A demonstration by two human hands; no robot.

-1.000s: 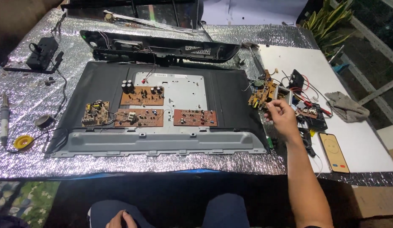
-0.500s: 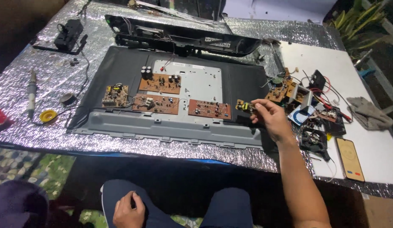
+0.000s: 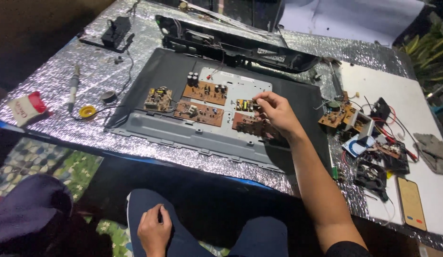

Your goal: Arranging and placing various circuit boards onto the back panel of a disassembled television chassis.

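Observation:
My right hand (image 3: pixel 275 113) reaches over an opened flat screen's back panel (image 3: pixel 150 124) on a foil-covered table. Its fingertips pinch the edge of a small yellow-green circuit board (image 3: pixel 243 105), which sits on the light metal plate (image 3: pixel 240 88) in the middle of the panel. Brown circuit boards lie around it: one behind left (image 3: pixel 205 91), one to the left (image 3: pixel 198 113), one under my palm (image 3: pixel 247 126). A smaller board (image 3: pixel 158 99) lies at the panel's left. My left hand (image 3: pixel 154 229) rests on my thigh, fingers curled, holding nothing.
A black screen frame (image 3: pixel 240 52) lies behind the panel. A soldering iron (image 3: pixel 74 85), a yellow reel (image 3: pixel 87 112) and a red-and-white packet (image 3: pixel 25 107) lie at the left. Loose boards (image 3: pixel 345 116), a fan (image 3: pixel 369 173), a phone (image 3: pixel 412 202) and a cloth (image 3: pixel 433 150) crowd the right.
My right hand carried the small board from the parts pile at the right leftward onto the panel's middle. The view shifted left and closer. My left hand stayed on my thigh.

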